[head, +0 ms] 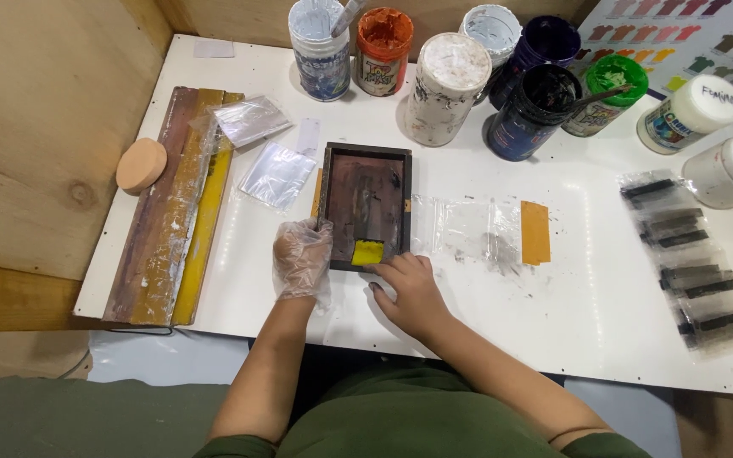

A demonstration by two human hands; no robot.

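Note:
A small dark wooden-framed screen [366, 161] lies flat on the white table [553, 297]. A blob of yellow paint [367, 252] sits at its near edge. My left hand [301, 259], in a clear plastic glove, rests against the frame's near left corner. My bare right hand [411, 293] lies flat on the table, its fingertips touching the frame's near edge beside the yellow paint. Neither hand grips anything.
Several paint jars [447, 85] stand along the back edge. Long squeegees [176, 203] and a round wooden disc [141, 164] lie at left. Clear plastic sleeves [468, 229], an orange card [534, 231] and a sheet of dark printed strips [693, 259] lie at right.

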